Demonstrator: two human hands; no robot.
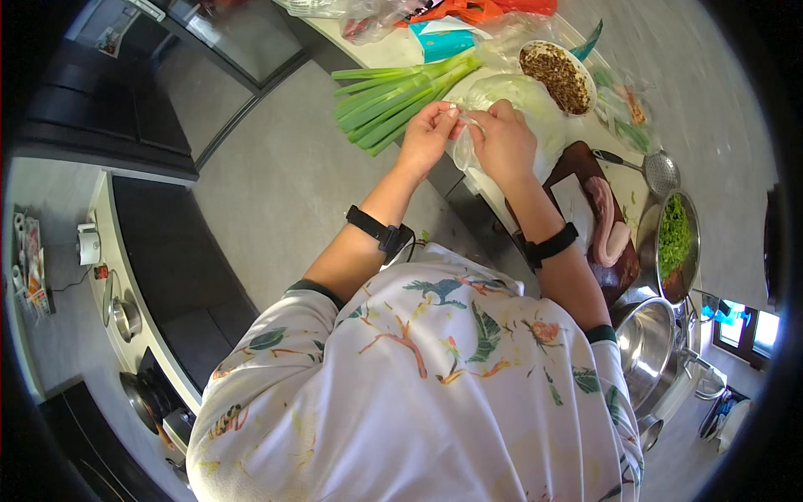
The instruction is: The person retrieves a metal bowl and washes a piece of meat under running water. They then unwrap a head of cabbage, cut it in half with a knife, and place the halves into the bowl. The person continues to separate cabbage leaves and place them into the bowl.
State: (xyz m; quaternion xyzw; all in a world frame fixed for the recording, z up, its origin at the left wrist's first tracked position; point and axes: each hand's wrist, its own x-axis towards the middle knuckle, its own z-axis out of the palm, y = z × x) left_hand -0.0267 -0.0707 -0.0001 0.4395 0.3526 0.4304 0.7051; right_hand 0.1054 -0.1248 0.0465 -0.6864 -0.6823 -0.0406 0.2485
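My left hand (430, 135) and my right hand (507, 138) are close together at the counter's edge, each pinching part of a clear plastic bag (464, 147). The bag's thin top is between my fingertips. Behind my right hand lies a large pale cabbage (546, 135), seemingly inside clear plastic. Long green scallions (401, 100) fan out beyond my left hand, their leaves hanging over the edge. A white bowl of brown, chopped food (558, 78) stands behind the cabbage.
A cleaver (574, 204) and a strip of raw meat (605, 219) lie on a dark cutting board (580, 157). Beside it are a slotted ladle (662, 174), a metal bowl of chopped greens (676, 238) and a steel pot (646, 351). Plastic bags (376, 22) lie at the far end.
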